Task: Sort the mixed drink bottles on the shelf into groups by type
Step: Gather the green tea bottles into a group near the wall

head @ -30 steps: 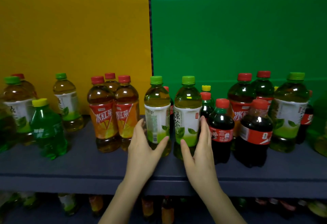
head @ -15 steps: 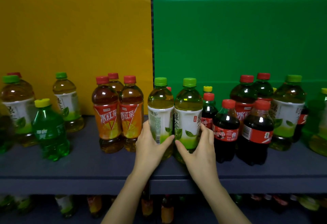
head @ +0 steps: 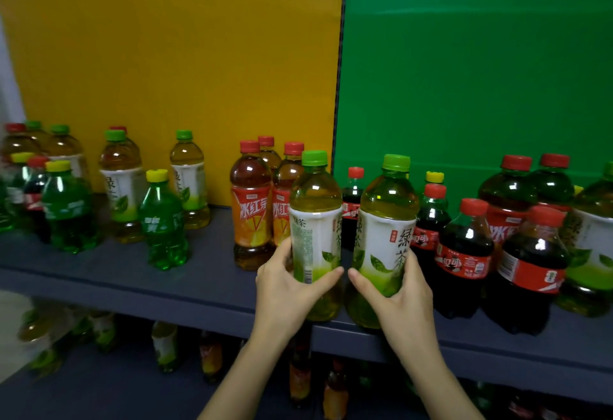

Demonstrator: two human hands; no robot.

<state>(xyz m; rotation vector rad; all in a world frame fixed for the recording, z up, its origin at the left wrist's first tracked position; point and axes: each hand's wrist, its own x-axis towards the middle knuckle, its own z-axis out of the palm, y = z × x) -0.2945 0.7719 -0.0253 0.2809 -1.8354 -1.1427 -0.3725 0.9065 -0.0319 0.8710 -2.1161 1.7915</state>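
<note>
Since both look full, the left green-tea bottle (head: 315, 220) and the right green-tea bottle (head: 386, 220), at lower centre by the front edge of the shelf (head: 132, 273), should feel weighty and slightly slick. The left hand (head: 285, 290) curls round one's label band, the right hand (head: 401, 297) round the other's (the stiffest, surest place to grip).

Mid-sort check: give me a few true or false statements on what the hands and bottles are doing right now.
1. The left hand grips the left green tea bottle. True.
2. The right hand is empty. False: it grips the right green tea bottle.
3. Both gripped bottles are red-capped. False: their caps are green.
4. The orange-labelled iced tea bottles stand left of the gripped pair. True.
5. The yellow-capped green soda bottle nearest the iced tea lies on its side. False: it stands upright on the shelf.
</note>
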